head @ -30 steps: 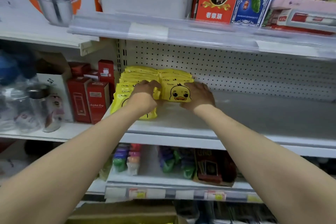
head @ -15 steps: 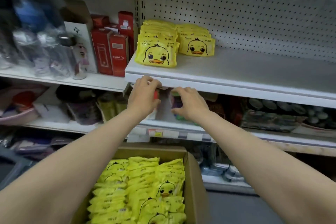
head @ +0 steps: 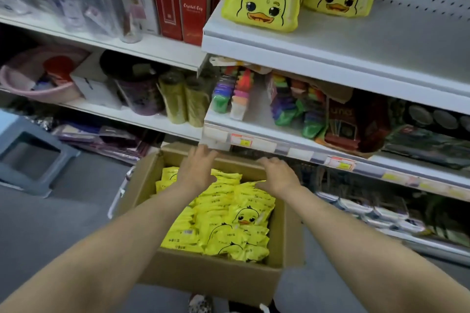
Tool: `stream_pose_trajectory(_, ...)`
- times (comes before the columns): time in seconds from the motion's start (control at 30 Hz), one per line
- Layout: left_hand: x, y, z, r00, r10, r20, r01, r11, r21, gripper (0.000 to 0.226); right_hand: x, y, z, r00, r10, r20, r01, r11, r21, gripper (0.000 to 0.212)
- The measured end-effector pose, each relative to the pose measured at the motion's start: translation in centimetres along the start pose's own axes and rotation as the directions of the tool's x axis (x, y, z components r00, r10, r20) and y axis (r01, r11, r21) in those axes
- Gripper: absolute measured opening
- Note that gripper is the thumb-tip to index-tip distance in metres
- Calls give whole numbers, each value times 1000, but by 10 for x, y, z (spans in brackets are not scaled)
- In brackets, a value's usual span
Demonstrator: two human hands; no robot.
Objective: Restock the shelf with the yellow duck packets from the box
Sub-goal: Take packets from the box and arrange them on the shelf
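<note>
Nearest the camera, I see two bare forearms reaching forward over an open cardboard box (head: 203, 279) that stands on the grey floor (head: 63, 223) in front of the shelving. The box is filled with yellow duck packets (head: 229, 223) lying in overlapping rows, one duck face turned up near the right wall. The left hand (head: 195, 173) hangs palm down above the far end of those packets, its fingers released and stretched toward the box's far rim. The right hand (head: 277, 176) sits beside it near the far right corner, fingers loosely spread and grasping nothing. Whether either hand touches the packets I cannot tell. Left of the box stands a grey stool (head: 30, 157). Behind the box, a lower shelf (head: 254, 143) carries brightly coloured packs. Above it, the white shelf (head: 356, 40) bears two stacks of shelved packets (head: 264, 5), side by side at its left end, with red cartons (head: 193, 0) just beside them on the neighbouring shelf.
</note>
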State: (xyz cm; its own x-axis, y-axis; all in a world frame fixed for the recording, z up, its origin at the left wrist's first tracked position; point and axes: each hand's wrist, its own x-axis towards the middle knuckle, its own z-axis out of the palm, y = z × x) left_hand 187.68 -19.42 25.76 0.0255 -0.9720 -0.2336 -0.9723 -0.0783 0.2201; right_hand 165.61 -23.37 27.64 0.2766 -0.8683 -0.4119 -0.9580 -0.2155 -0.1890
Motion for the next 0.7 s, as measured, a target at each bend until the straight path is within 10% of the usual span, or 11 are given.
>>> stream_pose_trajectory(0.37,-7,-6,114,893,-52,446,219,918,-331,60,46,39,96,927,55,372,-71,997,30,57)
stream_pose_trajectory(0.7,-20,-17,164,806,-72,588,357,851,-385,51,83,48,146,906,74,417,-119,990,81,66)
